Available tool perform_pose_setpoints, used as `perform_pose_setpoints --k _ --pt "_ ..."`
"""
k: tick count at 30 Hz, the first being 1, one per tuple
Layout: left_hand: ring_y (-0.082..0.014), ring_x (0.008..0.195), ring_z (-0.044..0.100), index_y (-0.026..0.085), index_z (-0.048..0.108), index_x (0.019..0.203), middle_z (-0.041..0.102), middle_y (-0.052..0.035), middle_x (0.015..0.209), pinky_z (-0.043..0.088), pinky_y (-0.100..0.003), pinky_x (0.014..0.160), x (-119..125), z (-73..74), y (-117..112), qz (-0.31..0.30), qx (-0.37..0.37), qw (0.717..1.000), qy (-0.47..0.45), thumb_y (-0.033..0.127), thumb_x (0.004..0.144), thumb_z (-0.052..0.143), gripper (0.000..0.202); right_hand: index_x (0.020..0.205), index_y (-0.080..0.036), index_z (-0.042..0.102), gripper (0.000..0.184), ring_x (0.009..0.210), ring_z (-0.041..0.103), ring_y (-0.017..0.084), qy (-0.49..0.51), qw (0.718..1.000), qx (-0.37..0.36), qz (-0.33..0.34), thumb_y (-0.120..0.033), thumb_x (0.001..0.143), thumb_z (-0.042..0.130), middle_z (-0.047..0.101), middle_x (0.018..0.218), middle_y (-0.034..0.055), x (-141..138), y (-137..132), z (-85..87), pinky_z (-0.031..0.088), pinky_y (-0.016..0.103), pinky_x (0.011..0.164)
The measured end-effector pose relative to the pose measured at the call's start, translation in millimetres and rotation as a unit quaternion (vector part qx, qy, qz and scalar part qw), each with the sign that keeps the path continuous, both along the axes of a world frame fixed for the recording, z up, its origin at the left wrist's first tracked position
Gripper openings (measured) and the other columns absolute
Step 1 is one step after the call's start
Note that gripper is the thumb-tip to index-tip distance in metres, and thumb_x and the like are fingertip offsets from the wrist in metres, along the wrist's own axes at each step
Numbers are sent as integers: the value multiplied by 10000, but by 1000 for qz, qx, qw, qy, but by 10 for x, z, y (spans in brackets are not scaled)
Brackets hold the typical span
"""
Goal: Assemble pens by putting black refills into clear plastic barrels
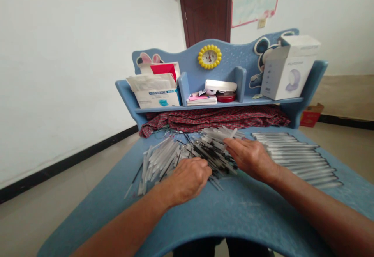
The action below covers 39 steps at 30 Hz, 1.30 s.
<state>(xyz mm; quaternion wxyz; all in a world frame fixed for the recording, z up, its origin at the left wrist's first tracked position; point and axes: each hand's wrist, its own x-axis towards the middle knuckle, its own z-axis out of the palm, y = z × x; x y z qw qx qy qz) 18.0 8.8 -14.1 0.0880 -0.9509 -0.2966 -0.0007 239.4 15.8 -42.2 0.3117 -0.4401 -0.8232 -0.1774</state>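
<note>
My right hand (253,158) is closed in a pinch on a translucent plastic tube (233,133), whose pale end sticks up past the fingertips. My left hand (187,179) is closed at the near edge of the pile, fingers curled down; whatever they hold is hidden. Between and beyond the hands lie thin black sticks (214,155) with clear ends, perhaps pen refills. Loose translucent tubes (162,157) are heaped to the left, and more tubes (216,132) lie behind. Right of my right hand, filled tubes with dark ends (298,157) lie side by side in a row.
The blue desk (245,206) has a raised shelf (260,101) at the back. On it stand a mask box (159,98), a white carton (289,70) and a round red case (226,98). A checked cloth (216,118) is bunched beneath. A yellow clock (209,57) hangs on the backboard.
</note>
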Motion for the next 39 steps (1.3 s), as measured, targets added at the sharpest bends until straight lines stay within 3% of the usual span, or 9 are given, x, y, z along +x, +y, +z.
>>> perform_pose_setpoints --k 3,5,10,15,19,23,27,34,39 --pt "-150 688 573 154 644 788 619 -40 719 436 -245 640 -56 108 12 -1 2 987 -162 167 877 475 192 974 -163 686 271 644 640 152 0 1000 21 12 -206 935 421 708 748 59 -5 -12 21 469 248 648" --pt "-138 673 571 154 654 811 623 -32 713 436 -241 651 -95 197 3 35 -4 956 -290 202 878 496 178 969 -170 685 278 641 641 157 1 1000 26 15 -217 941 412 704 738 54 -12 -22 32 470 257 642" --pt "-125 642 575 166 658 798 649 -9 731 454 -223 626 -136 278 -24 138 -73 822 -548 276 800 615 118 951 -207 675 300 647 652 153 4 1000 -1 15 -277 959 383 713 750 33 -60 -79 62 473 264 644" --pt "-105 630 605 166 658 770 655 12 710 476 -178 590 -75 240 -59 111 -205 695 -680 246 723 693 99 848 -202 663 306 584 651 153 -4 999 -16 35 -298 958 394 689 674 10 -127 -140 85 443 262 568" --pt "-88 594 602 158 656 762 655 8 682 418 -131 472 -25 302 -122 105 -236 641 -723 217 689 725 117 809 -200 648 306 585 654 151 -18 998 -37 48 -273 956 390 687 675 12 -152 -165 94 425 259 544" --pt "-88 573 597 149 644 738 654 1 669 404 -130 446 -10 384 -153 104 -222 619 -746 217 659 741 142 808 -198 641 301 576 650 152 -29 997 -50 53 -273 955 389 693 692 18 -153 -168 85 420 264 539" --pt "-93 578 602 151 649 738 654 3 662 408 -135 449 -16 391 -144 105 -222 622 -744 213 660 739 134 806 -202 638 292 576 644 152 -23 997 -58 51 -273 952 395 694 697 25 -152 -167 71 416 267 542" --pt "-108 619 627 160 657 761 668 -3 691 428 -143 470 -32 291 -123 97 -243 647 -716 240 703 723 118 792 -194 626 269 545 628 145 -16 997 -43 55 -270 945 419 689 687 18 -163 -175 68 374 263 515" --pt "-97 594 594 165 666 778 677 -4 708 424 -160 489 -37 225 -116 104 -236 694 -673 252 742 696 98 810 -202 631 237 566 638 143 -5 997 -46 63 -263 932 438 685 682 1 -169 -197 81 368 262 518"
